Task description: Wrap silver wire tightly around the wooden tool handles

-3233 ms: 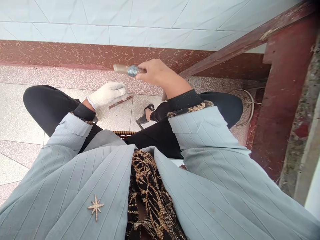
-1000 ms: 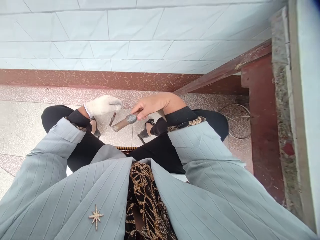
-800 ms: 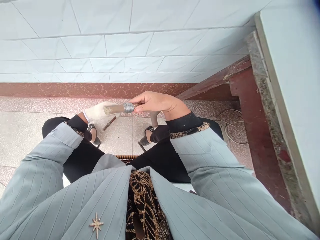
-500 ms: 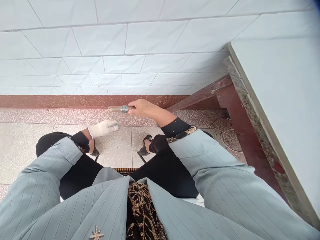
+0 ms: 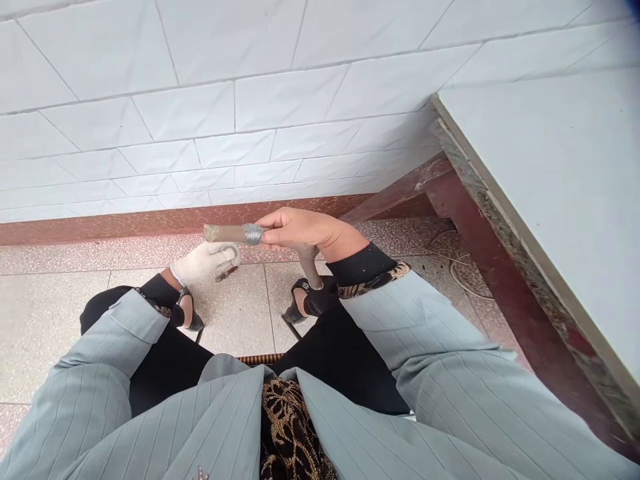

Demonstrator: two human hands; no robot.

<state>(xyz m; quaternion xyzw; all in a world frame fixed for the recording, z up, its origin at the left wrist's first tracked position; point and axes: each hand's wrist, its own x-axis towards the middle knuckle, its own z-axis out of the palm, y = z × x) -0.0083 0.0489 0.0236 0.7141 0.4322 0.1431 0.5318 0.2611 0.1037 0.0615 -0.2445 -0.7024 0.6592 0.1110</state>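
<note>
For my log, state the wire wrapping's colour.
The wire wrapping is silvery grey, clearest in head view.

The handle [image 5: 227, 233] extends left from the right hand [image 5: 300, 228], near the left hand [image 5: 200, 262]; the wall [image 5: 280, 100] stands ahead, the bench [image 5: 560, 173] right.

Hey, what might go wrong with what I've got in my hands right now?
The bare right hand grips right beside the wire, so a sharp wire end might scratch it. The wire-wrapped stick looks close to the gloved left hand and could knock it. If dropped, it might hit a shoe below.
</note>
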